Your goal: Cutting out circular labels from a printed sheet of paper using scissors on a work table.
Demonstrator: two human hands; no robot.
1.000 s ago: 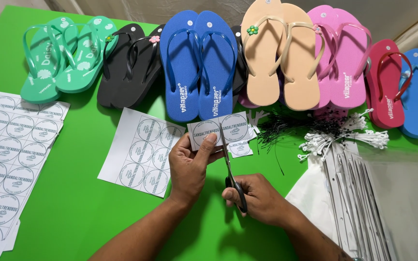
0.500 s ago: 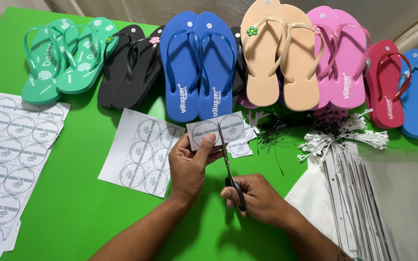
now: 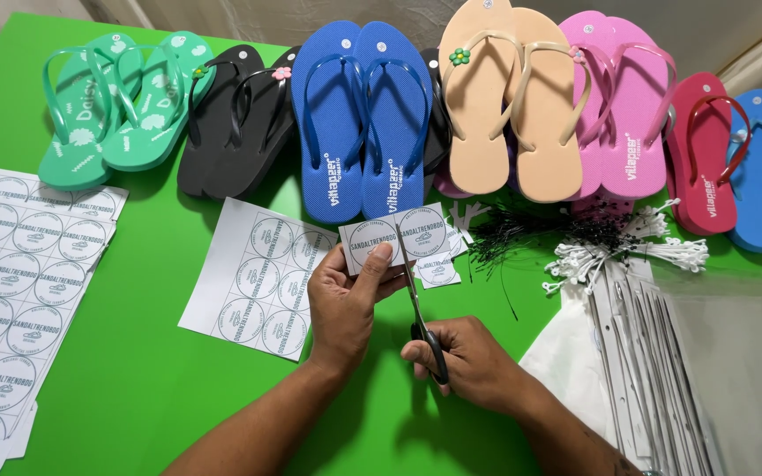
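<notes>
I am pinching a small paper strip [image 3: 396,236] of two round printed labels with my left hand [image 3: 346,304], thumb on top, holding it just above the green table [image 3: 134,388]. My right hand [image 3: 474,361] is gripping black-handled scissors [image 3: 418,308], blades pointing away from me and biting into the strip between the two circles. A cut label piece [image 3: 438,271] is lying just right of the blades. A larger label sheet [image 3: 253,278] is lying just left of my left hand.
</notes>
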